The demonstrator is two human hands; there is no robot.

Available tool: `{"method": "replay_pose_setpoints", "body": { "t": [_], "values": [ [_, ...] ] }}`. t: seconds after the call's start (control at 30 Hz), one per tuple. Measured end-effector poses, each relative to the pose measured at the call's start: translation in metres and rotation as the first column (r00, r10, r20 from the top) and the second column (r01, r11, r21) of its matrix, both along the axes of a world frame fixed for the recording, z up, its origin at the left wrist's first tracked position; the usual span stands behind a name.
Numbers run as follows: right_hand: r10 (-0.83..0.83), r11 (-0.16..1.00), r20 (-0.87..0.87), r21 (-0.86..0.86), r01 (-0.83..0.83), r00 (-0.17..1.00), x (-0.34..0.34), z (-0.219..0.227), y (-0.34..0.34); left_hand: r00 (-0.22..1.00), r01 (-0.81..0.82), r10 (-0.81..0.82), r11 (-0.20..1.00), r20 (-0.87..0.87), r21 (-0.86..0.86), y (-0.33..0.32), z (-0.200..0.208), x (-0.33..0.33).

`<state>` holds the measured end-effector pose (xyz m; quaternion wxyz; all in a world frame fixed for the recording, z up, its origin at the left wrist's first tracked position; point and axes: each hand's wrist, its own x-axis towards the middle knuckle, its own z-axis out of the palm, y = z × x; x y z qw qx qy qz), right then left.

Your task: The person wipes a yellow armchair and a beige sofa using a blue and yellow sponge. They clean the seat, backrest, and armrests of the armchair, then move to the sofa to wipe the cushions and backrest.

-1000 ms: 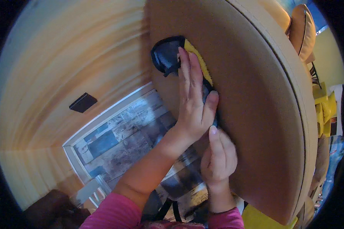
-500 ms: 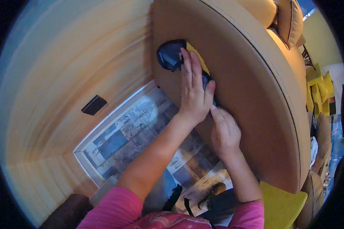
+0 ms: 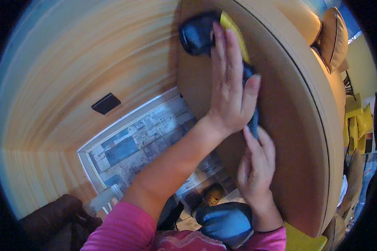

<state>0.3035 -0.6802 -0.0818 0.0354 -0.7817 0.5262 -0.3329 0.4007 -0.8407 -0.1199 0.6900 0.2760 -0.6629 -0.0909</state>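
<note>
1. The dark-and-yellow tool (image 3: 197,35) lies against the upper left of the tan sofa panel (image 3: 297,134).
2. Your left hand (image 3: 231,85) rests flat over the tool, fingers straight and close together, uncurled, on the panel's upper left.
3. Your right hand (image 3: 257,163), by the panel's lower left, grips the tool's narrow handle (image 3: 253,123).
4. Left of the panel stands a streaked wall (image 3: 92,67).

Tiled floor (image 3: 127,152); wall plate (image 3: 106,103); perhaps yellow chair (image 3: 363,122).
</note>
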Motion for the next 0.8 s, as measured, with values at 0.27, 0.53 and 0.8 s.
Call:
{"method": "replay_pose_setpoints", "body": {
  "t": [0.27,0.53,0.8],
  "values": [
    [-0.124,0.992,0.054,0.045,0.121,0.991,0.003,0.016,-0.002,0.990,0.142,-0.142,0.966,-0.017,0.216,0.016,-0.010,-0.004],
    [-0.010,0.970,0.125,-0.240,0.040,0.992,0.032,0.027,-0.060,0.996,-0.054,0.061,0.993,0.065,-0.104,-0.051,0.043,0.032],
    [0.034,0.999,0.215,-0.035,-0.027,0.976,0.027,-0.097,-0.080,0.994,-0.070,0.052,0.978,0.097,0.196,-0.054,-0.103,0.034]
  ]
}}
